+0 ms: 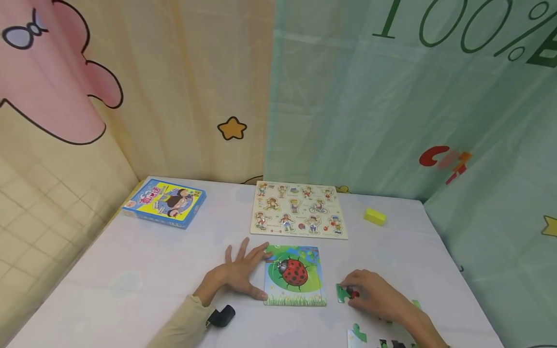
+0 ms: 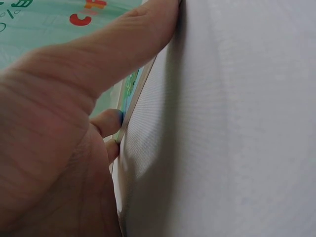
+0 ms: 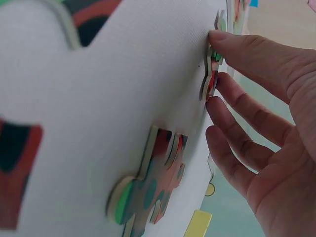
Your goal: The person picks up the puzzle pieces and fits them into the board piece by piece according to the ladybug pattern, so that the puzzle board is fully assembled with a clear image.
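A square ladybug picture board point(image 1: 283, 295) lies flat in front of the person. The left hand point(image 1: 237, 275) rests at its left edge, fingers spread, thumb tip at the lower corner and forefinger near the upper one. In the left wrist view, fingertips point(image 2: 109, 122) show right at the edge of the board. To the right of the board, the right hand point(image 1: 378, 295) pinches green-and-red jigsaw pieces point(image 1: 342, 294) low over the table. Its thumb and fingers meet the pieces point(image 3: 211, 79) at opposite ends in the right wrist view. The palm hides part of them from the head camera.
More loose jigsaw pieces point(image 1: 356, 340) lie below the right forearm, partly covered by it. Farther back stand a wooden figure puzzle board point(image 1: 300, 232), a yellow block point(image 1: 375, 216) and a blue-and-yellow box point(image 1: 167, 203). Printed curtains point(image 1: 196, 87) enclose the white table point(image 1: 174, 266).
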A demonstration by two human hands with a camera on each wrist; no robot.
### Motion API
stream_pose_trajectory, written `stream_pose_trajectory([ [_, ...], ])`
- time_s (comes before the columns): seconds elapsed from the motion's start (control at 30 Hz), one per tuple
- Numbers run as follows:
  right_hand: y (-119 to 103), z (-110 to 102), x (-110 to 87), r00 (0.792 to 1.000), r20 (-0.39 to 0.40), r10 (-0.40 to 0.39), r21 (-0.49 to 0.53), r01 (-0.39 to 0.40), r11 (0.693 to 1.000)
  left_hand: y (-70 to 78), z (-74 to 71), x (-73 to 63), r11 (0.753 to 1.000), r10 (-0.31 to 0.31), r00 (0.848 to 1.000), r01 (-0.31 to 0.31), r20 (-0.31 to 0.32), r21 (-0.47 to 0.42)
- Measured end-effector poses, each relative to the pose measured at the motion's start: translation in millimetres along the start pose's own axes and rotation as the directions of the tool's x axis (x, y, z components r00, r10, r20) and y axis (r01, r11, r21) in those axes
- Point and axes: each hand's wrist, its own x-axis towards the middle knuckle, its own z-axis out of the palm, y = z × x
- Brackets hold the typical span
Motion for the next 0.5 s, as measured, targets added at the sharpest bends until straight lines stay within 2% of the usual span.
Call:
stream_pose_trajectory([
  [0.23, -5.2, 3.3, 6.8, 0.994, -0.049, -0.103, -0.008, 0.103, 0.995, 0.5, 0.8, -0.6, 1.000, -0.004, 1.000, 0.004, 0.004, 0.000],
  [0.5, -22.8, -1.7, 25.3, 0.990, -0.041, -0.137, -0.019, 0.136, 0.990, 1.4, 1.2, 0.3, 1.000, -0.004, 1.000, 0.004, -0.009, 0.002],
])
